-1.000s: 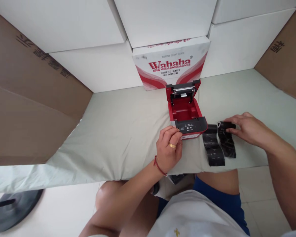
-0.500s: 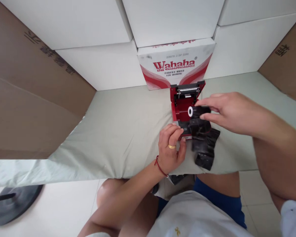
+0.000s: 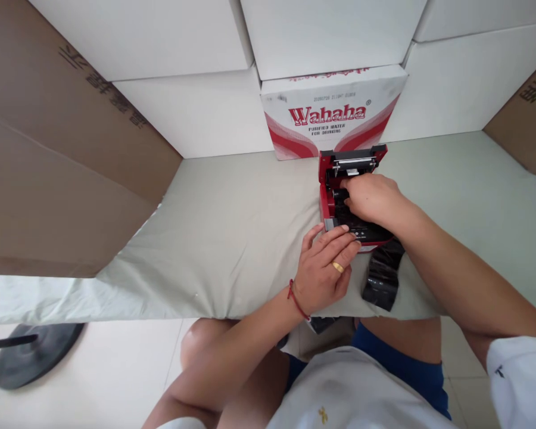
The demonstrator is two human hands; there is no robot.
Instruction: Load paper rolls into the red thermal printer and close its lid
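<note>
A small red and black printer (image 3: 324, 199) stands on the cloth-covered table with its lid raised. My right hand (image 3: 375, 196) reaches down into its open bay, its fingers closed around a black roll (image 3: 339, 195) that is partly hidden by the hand. From the roll, a glossy black strip (image 3: 381, 286) trails over the printer's front and curls onto the cloth. My left hand (image 3: 328, 262) lies with extended fingers against the printer's front left edge, touching it and gripping nothing.
Behind the printer stands a white and red water carton (image 3: 330, 119) against stacked white boxes (image 3: 187, 119). A large brown cardboard box (image 3: 71, 179) is at the left, another (image 3: 524, 113) at the right. The table's front edge runs just above my knees.
My right hand has lowered the black roll from above the printer into its bay. My left hand's fingers have flattened and stretched along the printer's front edge.
</note>
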